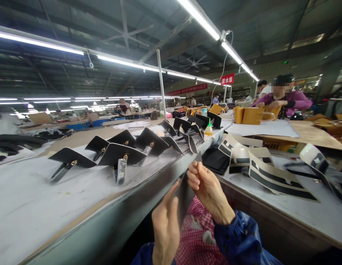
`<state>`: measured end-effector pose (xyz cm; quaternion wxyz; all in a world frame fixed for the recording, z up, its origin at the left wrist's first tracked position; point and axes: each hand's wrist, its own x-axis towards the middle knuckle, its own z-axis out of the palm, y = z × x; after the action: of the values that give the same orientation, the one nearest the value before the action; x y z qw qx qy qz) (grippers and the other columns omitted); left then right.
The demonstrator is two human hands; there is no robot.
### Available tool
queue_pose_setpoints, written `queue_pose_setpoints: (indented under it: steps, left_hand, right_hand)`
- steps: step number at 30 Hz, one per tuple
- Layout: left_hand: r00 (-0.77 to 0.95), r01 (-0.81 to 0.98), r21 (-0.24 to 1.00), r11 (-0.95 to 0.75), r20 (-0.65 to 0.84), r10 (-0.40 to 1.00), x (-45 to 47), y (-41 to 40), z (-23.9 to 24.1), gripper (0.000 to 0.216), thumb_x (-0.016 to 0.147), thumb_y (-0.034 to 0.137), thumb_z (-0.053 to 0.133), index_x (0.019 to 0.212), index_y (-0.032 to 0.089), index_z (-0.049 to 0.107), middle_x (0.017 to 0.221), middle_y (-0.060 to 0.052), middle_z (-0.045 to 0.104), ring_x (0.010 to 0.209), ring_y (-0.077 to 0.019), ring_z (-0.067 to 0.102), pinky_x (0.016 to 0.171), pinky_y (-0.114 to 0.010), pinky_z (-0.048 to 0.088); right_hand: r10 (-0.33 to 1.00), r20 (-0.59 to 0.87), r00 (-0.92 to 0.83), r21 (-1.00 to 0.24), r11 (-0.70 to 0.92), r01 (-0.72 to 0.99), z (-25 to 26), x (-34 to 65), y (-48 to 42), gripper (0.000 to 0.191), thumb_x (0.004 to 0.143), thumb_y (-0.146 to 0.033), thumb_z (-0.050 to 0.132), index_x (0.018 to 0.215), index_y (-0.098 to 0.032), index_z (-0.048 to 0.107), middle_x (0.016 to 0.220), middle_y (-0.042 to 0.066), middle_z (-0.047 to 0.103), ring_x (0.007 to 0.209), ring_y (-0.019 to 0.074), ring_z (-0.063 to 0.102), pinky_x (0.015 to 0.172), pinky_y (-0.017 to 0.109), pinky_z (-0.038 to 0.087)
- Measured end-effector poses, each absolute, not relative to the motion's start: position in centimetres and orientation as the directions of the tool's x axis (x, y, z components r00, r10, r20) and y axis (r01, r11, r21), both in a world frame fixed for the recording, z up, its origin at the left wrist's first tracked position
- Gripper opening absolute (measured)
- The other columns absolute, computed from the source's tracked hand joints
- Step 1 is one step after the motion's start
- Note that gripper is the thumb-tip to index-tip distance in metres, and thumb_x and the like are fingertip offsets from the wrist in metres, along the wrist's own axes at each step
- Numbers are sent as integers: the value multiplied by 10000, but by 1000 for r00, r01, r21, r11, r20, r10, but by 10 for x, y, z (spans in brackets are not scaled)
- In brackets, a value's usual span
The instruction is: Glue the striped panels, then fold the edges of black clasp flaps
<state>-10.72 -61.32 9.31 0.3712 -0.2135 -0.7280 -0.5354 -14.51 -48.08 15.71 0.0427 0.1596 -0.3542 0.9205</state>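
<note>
A thin black panel (183,198), seen nearly edge-on, stands upright over my lap at the table's front edge. My left hand (166,224) grips its lower left side, with the thumb on the near face and the fingers behind. At the upper part of the same panel, the fingers of my right hand (206,187) are curled in a pinch at its edge. Whether a smaller piece sits between those fingertips is hidden. On the table to the left lie several black flaps (122,154) with gold-coloured clasps and short straps, one strap wrapped in clear plastic (121,171).
A glue bottle (208,129) with a green tip stands behind the flaps. To the right lie black pieces (216,160) and cream panels with black strips (281,176). Beyond, a co-worker in purple (295,100) handles mustard-coloured bag pieces (250,115).
</note>
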Motion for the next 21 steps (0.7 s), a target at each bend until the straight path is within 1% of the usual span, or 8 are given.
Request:
queue_pose_setpoints:
  steps: [2, 4, 7, 10, 12, 15, 18, 21]
  left_hand:
    - [-667, 671, 666, 325, 734, -127, -107, -617, 96, 335, 995, 215, 476, 1260, 193, 680, 1267, -70, 708, 1200, -207, 653, 1009, -252, 535]
    - [-667, 667, 671, 324, 731, -142, -106, -620, 97, 336, 994, 234, 485, 1264, 189, 679, 1267, -75, 708, 1193, -216, 657, 981, -249, 553]
    - [-661, 667, 667, 331, 735, -150, -105, -622, 97, 336, 994, 224, 484, 1268, 195, 676, 1255, -67, 717, 1164, -198, 676, 967, -222, 550]
    - [-660, 668, 669, 326, 735, -156, -106, -623, 96, 323, 992, 219, 488, 1243, 197, 690, 1239, -61, 727, 1143, -184, 687, 974, -211, 539]
    - [-657, 673, 667, 320, 738, -156, -107, -623, 96, 314, 989, 220, 494, 1226, 207, 700, 1220, -52, 737, 1124, -175, 696, 969, -200, 537]
    - [-658, 672, 671, 313, 735, -164, -108, -622, 97, 305, 985, 232, 505, 1210, 228, 712, 1224, -46, 736, 1115, -173, 700, 966, -194, 534]
    - [-691, 644, 711, 282, 699, -185, -107, -621, 98, 300, 983, 279, 515, 1191, 238, 727, 1237, -59, 728, 1117, -195, 700, 971, -221, 539]
    - [-720, 620, 745, 246, 665, -198, -106, -622, 98, 306, 979, 332, 523, 1178, 242, 737, 1214, -65, 740, 1118, -211, 700, 975, -245, 542]
  right_hand:
    - [-72, 353, -933, -626, -759, -178, 158, -141, -481, 277, 783, -402, 790, 808, -184, 622, 732, -48, 382, 541, 56, 296, 438, 157, 309]
    - [-103, 376, -921, -628, -759, -171, 158, -138, -482, 276, 811, -432, 758, 854, -182, 651, 766, -31, 409, 559, 64, 315, 450, 169, 337]
    - [-142, 400, -905, -645, -745, -168, 157, -136, -483, 361, 834, -511, 708, 963, -174, 695, 842, 3, 464, 588, 76, 348, 470, 192, 368]
    - [-142, 414, -899, -648, -740, -181, 156, -137, -483, 344, 834, -506, 710, 973, -191, 704, 841, 4, 468, 596, 79, 358, 480, 197, 365]
    - [-121, 423, -898, -630, -751, -195, 155, -138, -483, 314, 775, -464, 786, 931, -208, 693, 810, -11, 468, 596, 77, 369, 484, 190, 364]
    - [-60, 433, -900, -615, -749, -246, 153, -140, -484, 325, 648, -331, 901, 859, -213, 683, 708, -40, 489, 579, 69, 417, 506, 177, 389]
    - [-2, 429, -903, -638, -709, -301, 152, -141, -484, 277, 625, -263, 913, 796, -196, 705, 628, -44, 545, 552, 64, 497, 531, 169, 430]
    - [0, 415, -910, -646, -704, -295, 152, -142, -483, 260, 606, -263, 923, 770, -181, 737, 617, -32, 604, 535, 65, 561, 526, 157, 467]
